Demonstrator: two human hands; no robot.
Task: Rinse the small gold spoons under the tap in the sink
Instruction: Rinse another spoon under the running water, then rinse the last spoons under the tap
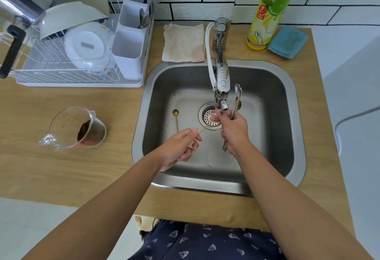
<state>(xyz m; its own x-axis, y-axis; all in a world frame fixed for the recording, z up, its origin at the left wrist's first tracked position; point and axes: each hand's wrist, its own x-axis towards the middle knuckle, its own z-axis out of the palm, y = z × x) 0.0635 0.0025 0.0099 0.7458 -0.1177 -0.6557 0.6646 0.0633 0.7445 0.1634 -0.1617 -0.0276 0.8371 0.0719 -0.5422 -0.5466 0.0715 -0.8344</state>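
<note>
White-tiled wall behind, wooden counter [61, 177] below, steel sink [267, 156] set into it at centre; dish rack [61, 74] with plates and cutlery caddy at rear left, folded cloth [184, 42] behind the basin, detergent bottle [269, 12] and blue sponge [287, 42] at rear right, glass measuring jug [76, 129] with brown residue on the counter left of the basin. Tap [221, 74] reaching out over the drain strainer [208, 117]; flow of water not clearly discernible. Right hand [233, 130] curled round a bundle of metal utensils [236, 103] standing up beside the spout, make-up of bundle not determinable. Left hand [178, 148] pinching the handle end of one gold spoon [205, 127] between thumb and fingertips, long axis running up and right from the pinch toward the spout, bowl end hidden near the right hand's fingers. Second gold spoon [176, 120] lying loose on the basin floor, left of the strainer, bowl away from the person, handle toward the left hand, the nearer of the two. Judged: rinsing in progress, loose spoon outstanding
</note>
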